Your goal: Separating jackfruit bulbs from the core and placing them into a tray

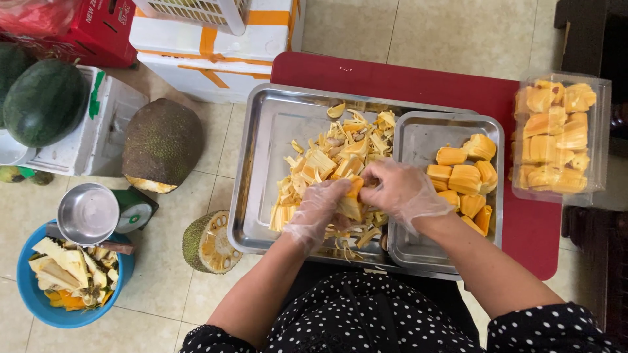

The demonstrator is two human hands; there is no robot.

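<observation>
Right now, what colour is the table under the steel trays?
Dark red table, bare at its far edge and right side beyond the steel trays; seen in the head view.

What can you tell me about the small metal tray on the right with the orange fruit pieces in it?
The small tray is a shallow rectangular pan of shiny, steel-like metal with rounded corners and a rolled rim. It sits level, overlapping the right end of the larger tray, above a red surface. Its right half holds a cluster of orange fruit pods; the left half is bare. The gloved right hand reaches over its near-left corner.
</observation>
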